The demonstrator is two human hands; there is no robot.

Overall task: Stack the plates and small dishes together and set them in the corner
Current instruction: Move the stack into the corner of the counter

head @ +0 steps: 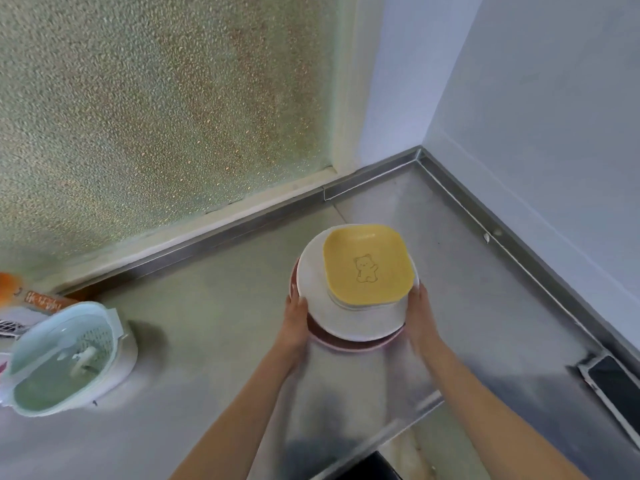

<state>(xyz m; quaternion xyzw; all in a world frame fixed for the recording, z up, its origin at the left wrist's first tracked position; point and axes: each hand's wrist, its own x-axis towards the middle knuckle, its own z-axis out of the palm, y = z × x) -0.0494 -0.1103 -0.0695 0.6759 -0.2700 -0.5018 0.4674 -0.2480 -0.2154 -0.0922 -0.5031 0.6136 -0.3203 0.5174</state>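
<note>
Gripping the stack of plates [349, 317] from both sides, left hand [296, 315] and right hand [419, 315], yellow dish [369, 265] topmost, above steel counter [221, 317].

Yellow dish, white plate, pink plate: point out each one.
yellow dish [369, 263], head view, on its flat centre at the bear drawing.
white plate [313, 271], head view, on its bare left rim.
pink plate [349, 345], head view, on its exposed near rim.
</note>
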